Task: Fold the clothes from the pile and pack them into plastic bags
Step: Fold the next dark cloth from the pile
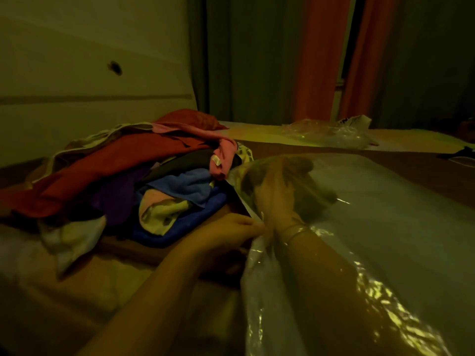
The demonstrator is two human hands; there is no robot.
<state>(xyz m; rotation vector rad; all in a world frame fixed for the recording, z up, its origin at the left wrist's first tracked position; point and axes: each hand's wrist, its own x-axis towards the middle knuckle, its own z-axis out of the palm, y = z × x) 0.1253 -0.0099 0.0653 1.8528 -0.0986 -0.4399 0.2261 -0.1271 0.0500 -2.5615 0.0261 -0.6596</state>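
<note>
At the left lies the heap of unfolded clothes (123,176) — red, purple, blue and pink fabric tumbled together on the brown bed surface (385,163), with a pale garment hanging off its near edge. Nothing in the heap is touched by either hand.

Just right of the heap, the left hand (231,229) reaches in low, its fingers curled together and pinching the near rim of the large clear plastic bag (372,227). The rim it holds runs away from the person along the bag's left side, just beside the blue cloth.

Further right, the right hand (280,199) is inside the bag, arm sheathed in plastic past the wrist. Through the film its fingers look bent around something dark; whether that is a folded garment or only shadow I cannot tell, so their grip stays uncertain.

The bag's long axis stretches from the person's lap toward the far right. The bag's mouth seems to be at the near end, where the arm goes in, so the right hand would have to draw back toward the person to come free, with the left steadying the rim. For the next garment, the left hand is the nearer one to the heap.

At the far right of the bed, well apart, sits a crumpled clear plastic bag (331,134)
</note>
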